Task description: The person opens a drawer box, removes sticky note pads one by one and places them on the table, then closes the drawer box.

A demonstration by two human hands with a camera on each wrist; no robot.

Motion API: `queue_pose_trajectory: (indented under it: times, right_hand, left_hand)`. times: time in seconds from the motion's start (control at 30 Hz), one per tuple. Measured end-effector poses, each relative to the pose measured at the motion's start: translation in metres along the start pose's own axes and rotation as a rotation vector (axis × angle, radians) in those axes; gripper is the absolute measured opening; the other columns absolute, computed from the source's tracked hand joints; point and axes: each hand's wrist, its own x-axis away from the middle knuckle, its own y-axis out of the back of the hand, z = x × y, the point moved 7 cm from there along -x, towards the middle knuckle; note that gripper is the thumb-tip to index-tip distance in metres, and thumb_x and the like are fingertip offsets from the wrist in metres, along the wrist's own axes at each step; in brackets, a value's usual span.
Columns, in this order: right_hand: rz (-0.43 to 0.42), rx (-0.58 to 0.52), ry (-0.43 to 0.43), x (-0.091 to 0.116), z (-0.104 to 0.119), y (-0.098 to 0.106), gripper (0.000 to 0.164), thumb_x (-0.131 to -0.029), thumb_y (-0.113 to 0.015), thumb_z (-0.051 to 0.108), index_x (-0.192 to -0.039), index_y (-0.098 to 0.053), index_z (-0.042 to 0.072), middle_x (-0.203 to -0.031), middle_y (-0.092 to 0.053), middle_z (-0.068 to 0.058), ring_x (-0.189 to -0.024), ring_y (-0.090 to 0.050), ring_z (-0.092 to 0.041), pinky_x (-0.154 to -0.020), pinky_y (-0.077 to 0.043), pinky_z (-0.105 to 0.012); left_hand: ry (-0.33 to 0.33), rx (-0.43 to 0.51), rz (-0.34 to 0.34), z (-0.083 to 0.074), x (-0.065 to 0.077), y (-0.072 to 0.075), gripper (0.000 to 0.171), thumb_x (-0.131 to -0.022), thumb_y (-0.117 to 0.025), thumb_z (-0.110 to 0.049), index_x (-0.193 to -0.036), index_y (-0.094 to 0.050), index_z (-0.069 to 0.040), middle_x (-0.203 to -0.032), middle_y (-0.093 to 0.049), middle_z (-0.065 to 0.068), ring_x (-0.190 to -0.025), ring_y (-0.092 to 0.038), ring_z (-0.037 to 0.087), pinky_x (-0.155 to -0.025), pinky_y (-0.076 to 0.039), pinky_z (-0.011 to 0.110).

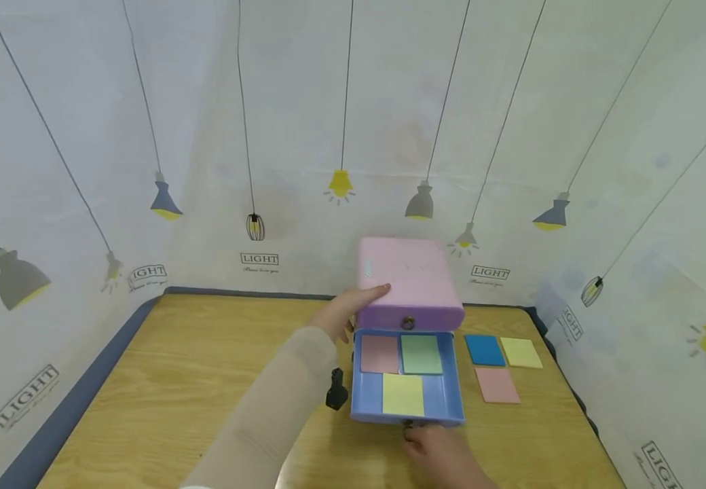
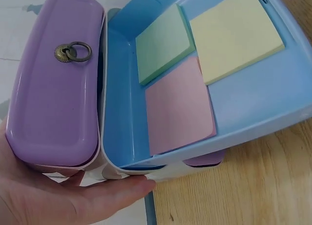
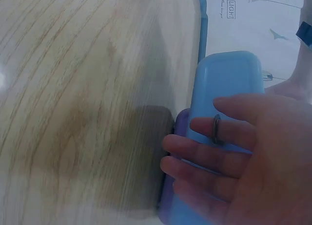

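Observation:
A small drawer box (image 1: 408, 268) with a pink top has a purple upper drawer (image 2: 58, 98) pushed in. Below it, a blue drawer (image 1: 441, 401) is pulled out. Inside lie a pink sticky note pad (image 2: 179, 105), a green pad (image 2: 163, 47) and a yellow pad (image 1: 403, 394). My left hand (image 1: 347, 309) rests on the box's left side, thumb on the top and fingers straight along the side. At the blue drawer's front, my right hand (image 3: 253, 157) has one finger hooked through the metal ring pull (image 3: 216, 130); its other fingers lie in front of the drawer face.
Right of the box on the wooden table (image 1: 206, 367) lie a blue pad (image 1: 485, 350), a yellow pad (image 1: 521, 352) and a pink pad (image 1: 497, 385). A small black device (image 1: 337, 390) shows beside my left forearm. Behind stands a lamp-patterned backdrop (image 1: 304, 136).

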Motion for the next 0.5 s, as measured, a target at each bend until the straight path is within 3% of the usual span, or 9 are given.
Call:
queue_pose_trajectory:
  times: [0.17, 0.27, 0.43, 0.5]
  right_hand:
    - [0.122, -0.041, -0.099, 0.005, -0.005, 0.002, 0.013, -0.091, -0.068, 0.022, -0.094, -0.073, 0.010, -0.079, -0.065, 0.006, -0.066, -0.052, -0.008, -0.063, -0.052, -0.037]
    - [0.128, -0.052, -0.105, 0.008, -0.002, 0.010, 0.010, -0.091, -0.068, 0.023, -0.091, -0.072, 0.014, -0.075, -0.061, 0.010, -0.065, -0.051, -0.007, -0.061, -0.050, -0.034]
    - [-0.071, 0.013, 0.036, 0.012, 0.014, 0.042, 0.010, -0.090, -0.069, 0.022, -0.082, -0.071, 0.017, -0.069, -0.056, 0.017, -0.060, -0.048, 0.001, -0.054, -0.045, -0.025]
    - [-0.148, 0.031, 0.051, 0.011, 0.018, 0.056, 0.009, -0.089, -0.070, 0.021, -0.083, -0.071, 0.015, -0.070, -0.057, 0.016, -0.060, -0.049, 0.002, -0.053, -0.045, -0.024]
  left_hand:
    - [-0.015, 0.002, 0.008, 0.001, 0.002, -0.002, 0.111, -0.075, -0.061, -0.076, -0.153, -0.025, -0.005, -0.141, -0.039, 0.032, -0.116, -0.046, 0.057, -0.084, -0.047, 0.066]
    - [-0.016, 0.004, 0.006, 0.002, 0.001, -0.001, 0.113, -0.075, -0.061, -0.077, -0.153, -0.024, -0.005, -0.142, -0.038, 0.032, -0.117, -0.045, 0.056, -0.084, -0.047, 0.066]
    - [-0.012, 0.029, 0.016, 0.004, -0.001, 0.000, 0.115, -0.074, -0.062, -0.077, -0.154, -0.020, -0.006, -0.145, -0.034, 0.032, -0.118, -0.043, 0.057, -0.085, -0.046, 0.067]
    - [-0.011, 0.039, 0.018, 0.005, -0.001, 0.000, 0.115, -0.074, -0.063, -0.076, -0.154, -0.020, -0.006, -0.145, -0.034, 0.032, -0.118, -0.043, 0.058, -0.085, -0.045, 0.067]
